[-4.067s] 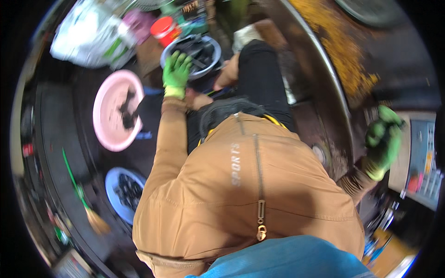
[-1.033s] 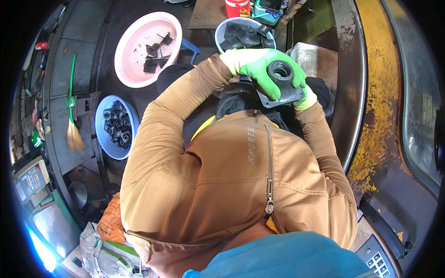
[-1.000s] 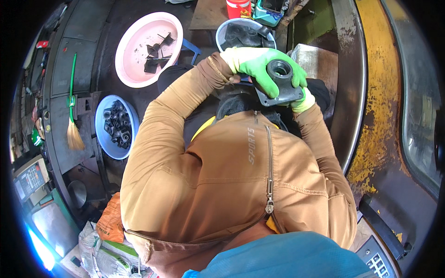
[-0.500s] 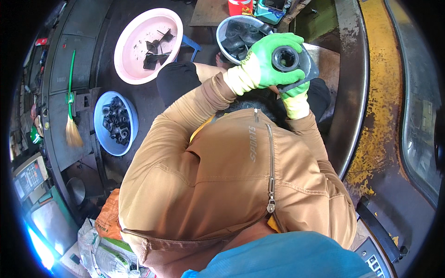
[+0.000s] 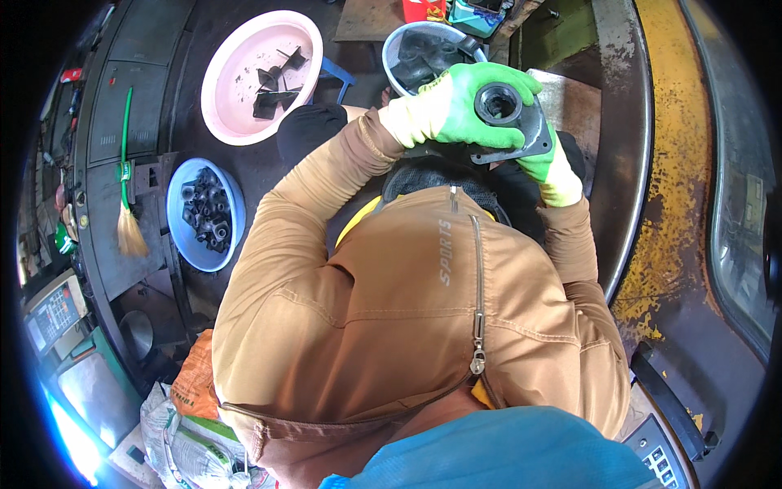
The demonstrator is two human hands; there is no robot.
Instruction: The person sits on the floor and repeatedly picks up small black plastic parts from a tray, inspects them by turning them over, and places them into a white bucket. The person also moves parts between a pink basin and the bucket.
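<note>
Both my hands wear green gloves with pale yellow cuffs. My left hand [image 5: 472, 106] is closed, its thumb and fingers curled round the collar of a black flanged fitting [image 5: 533, 134]. The round opening of the fitting faces up, and its flat square flange with corner holes spreads out below the collar. Against the flange's right edge lies my right hand [image 5: 542, 163]; its fingers are mostly hidden behind the fitting. Just beyond my left hand stands a pale basin [image 5: 391, 61] of dark black parts.
A pink basin [image 5: 213, 77] with a few black pieces stands at the far left. Nearer is a blue basin [image 5: 181, 244] full of small black parts. A broom [image 5: 129, 228] leans on the grey cabinet. To my right rises a worn yellow metal machine [image 5: 672, 163].
The fitting has turned in my hands, and its flange now shows more toward me. My right hand has shifted right and slightly nearer, with its forearm.
</note>
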